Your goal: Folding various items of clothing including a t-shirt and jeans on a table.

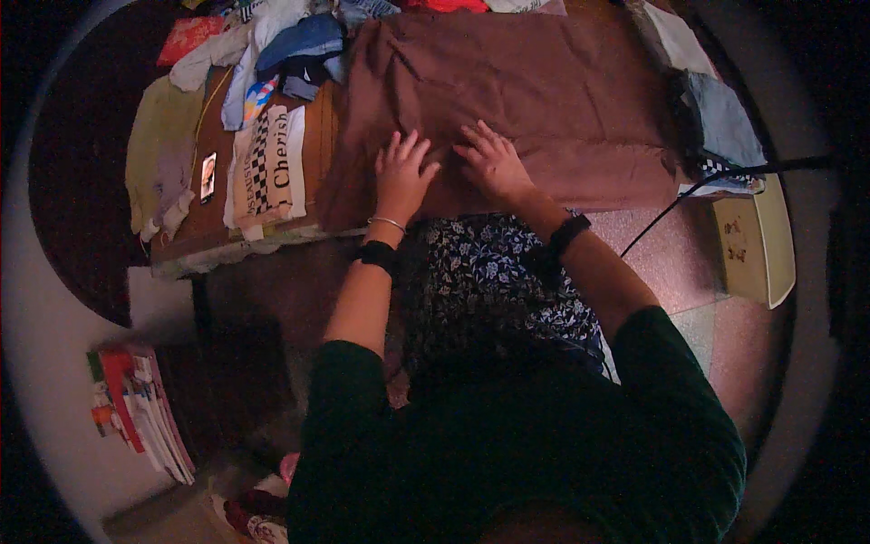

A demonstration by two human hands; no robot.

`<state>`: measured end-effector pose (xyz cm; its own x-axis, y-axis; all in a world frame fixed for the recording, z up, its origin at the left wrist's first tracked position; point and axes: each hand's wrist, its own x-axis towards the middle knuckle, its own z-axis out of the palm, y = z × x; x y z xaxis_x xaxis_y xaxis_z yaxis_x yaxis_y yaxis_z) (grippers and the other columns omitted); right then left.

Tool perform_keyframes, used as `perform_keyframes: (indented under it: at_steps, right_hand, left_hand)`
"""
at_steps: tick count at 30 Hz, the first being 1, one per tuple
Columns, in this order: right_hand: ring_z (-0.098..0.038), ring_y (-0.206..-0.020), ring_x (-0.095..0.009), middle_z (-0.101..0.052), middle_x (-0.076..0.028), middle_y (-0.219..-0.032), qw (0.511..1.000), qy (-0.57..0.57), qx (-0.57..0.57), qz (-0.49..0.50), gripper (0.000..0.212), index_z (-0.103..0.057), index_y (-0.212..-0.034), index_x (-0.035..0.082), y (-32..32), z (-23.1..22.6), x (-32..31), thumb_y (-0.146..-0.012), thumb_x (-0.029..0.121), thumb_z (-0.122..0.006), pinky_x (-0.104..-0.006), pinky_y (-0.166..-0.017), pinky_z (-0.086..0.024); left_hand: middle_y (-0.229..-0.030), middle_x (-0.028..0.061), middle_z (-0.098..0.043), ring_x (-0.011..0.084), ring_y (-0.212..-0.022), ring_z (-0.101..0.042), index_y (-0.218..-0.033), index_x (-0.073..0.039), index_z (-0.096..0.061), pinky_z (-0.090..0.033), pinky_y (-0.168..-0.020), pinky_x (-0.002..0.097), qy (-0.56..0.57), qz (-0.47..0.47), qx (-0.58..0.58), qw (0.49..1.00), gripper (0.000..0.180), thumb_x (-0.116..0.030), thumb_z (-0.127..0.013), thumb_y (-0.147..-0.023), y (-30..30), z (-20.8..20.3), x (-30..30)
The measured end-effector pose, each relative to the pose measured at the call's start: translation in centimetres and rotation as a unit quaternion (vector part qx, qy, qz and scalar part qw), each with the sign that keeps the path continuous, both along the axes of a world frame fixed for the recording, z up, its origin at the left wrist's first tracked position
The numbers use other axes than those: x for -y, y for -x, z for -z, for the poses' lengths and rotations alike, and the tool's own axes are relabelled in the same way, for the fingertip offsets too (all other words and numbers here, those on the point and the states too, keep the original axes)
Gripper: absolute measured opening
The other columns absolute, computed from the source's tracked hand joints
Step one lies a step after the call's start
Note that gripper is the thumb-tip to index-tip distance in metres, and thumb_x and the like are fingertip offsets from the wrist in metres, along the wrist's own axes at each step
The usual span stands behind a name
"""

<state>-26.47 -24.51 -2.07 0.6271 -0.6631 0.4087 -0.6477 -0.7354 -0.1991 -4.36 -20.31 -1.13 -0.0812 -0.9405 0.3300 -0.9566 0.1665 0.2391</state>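
A large brown cloth (535, 82) lies spread over the wooden table (217, 222). My left hand (403, 172) rests flat on the cloth's near edge with its fingers spread. My right hand (494, 163) lies flat beside it on the same cloth, fingers apart and pointing away from me. The two hands are a short gap apart. Neither hand grips anything. Each wrist wears a dark band, and the left wrist also carries a thin bangle.
Piled clothes (281, 45) crowd the table's far left. A white printed bag (267, 163) and a small card (207, 176) lie left of the cloth. A black cable (725, 177) runs off to the right near a pale box (757, 240). Magazines (140, 408) lie on the floor.
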Motion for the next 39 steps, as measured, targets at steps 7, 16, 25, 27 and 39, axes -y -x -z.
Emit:
perform_keyframes:
  at_steps: [7,16,25,27,39]
  right_hand:
    - [-0.022,-0.143,-0.034,-0.025,-0.006,-0.156,0.992,-0.019,-0.119,0.023,0.058,-0.03,-0.149,0.018,1.6,0.6,-1.1,-0.099,0.043,-0.042,-0.051,-0.116,-0.018]
    - [-0.019,-0.144,-0.034,-0.025,-0.009,-0.156,0.99,-0.037,-0.117,0.068,0.064,-0.03,-0.149,0.019,4.1,0.0,-1.6,-0.096,0.053,-0.04,-0.0538,-0.116,-0.015]
    - [-0.02,-0.144,-0.034,-0.028,-0.011,-0.155,0.98,-0.026,-0.105,0.168,0.062,-0.032,-0.148,0.018,14.3,0.3,1.0,-0.098,0.054,-0.035,-0.0502,-0.117,-0.012]
    - [-0.019,-0.144,-0.034,-0.028,-0.011,-0.155,0.969,-0.023,-0.112,0.22,0.062,-0.033,-0.148,0.018,16.8,0.4,1.3,-0.098,0.054,-0.035,-0.0502,-0.117,-0.012]
    - [-0.016,-0.145,-0.035,-0.024,-0.008,-0.157,0.885,-0.063,-0.121,0.445,0.063,-0.031,-0.149,0.025,25.1,1.4,4.3,-0.097,0.06,-0.032,-0.0513,-0.117,-0.01]
  left_hand:
    - [-0.159,0.0081,-0.019,0.033,-0.146,-0.013,-0.15,-0.016,-0.028,-0.009,-0.114,0.0613,-0.155,-0.047,0.042,0.986,0.082,-0.066,-0.046,-0.088,1.2,-0.1,0.4]
    - [-0.159,0.0157,-0.01,0.0379,-0.146,-0.008,-0.153,-0.014,-0.019,-0.008,-0.114,0.0603,-0.183,-0.1,0.047,0.977,0.101,-0.077,-0.046,-0.08,1.8,-0.1,1.0]
    - [-0.159,0.0153,-0.012,0.0382,-0.146,-0.009,-0.153,-0.012,-0.02,-0.009,-0.114,0.0589,-0.178,-0.103,0.04,0.978,0.103,-0.078,-0.048,-0.079,2.2,-0.6,0.5]
    - [-0.159,0.0153,-0.012,0.0387,-0.146,-0.009,-0.153,-0.012,-0.019,-0.009,-0.114,0.059,-0.182,-0.103,0.046,0.977,0.103,-0.077,-0.048,-0.079,2.2,-0.6,0.6]
    - [-0.16,0.0145,-0.005,0.04,-0.146,-0.003,-0.154,-0.013,-0.015,-0.007,-0.114,0.0598,-0.218,-0.101,0.045,0.97,0.104,-0.079,-0.046,-0.079,2.0,-1.0,1.0]
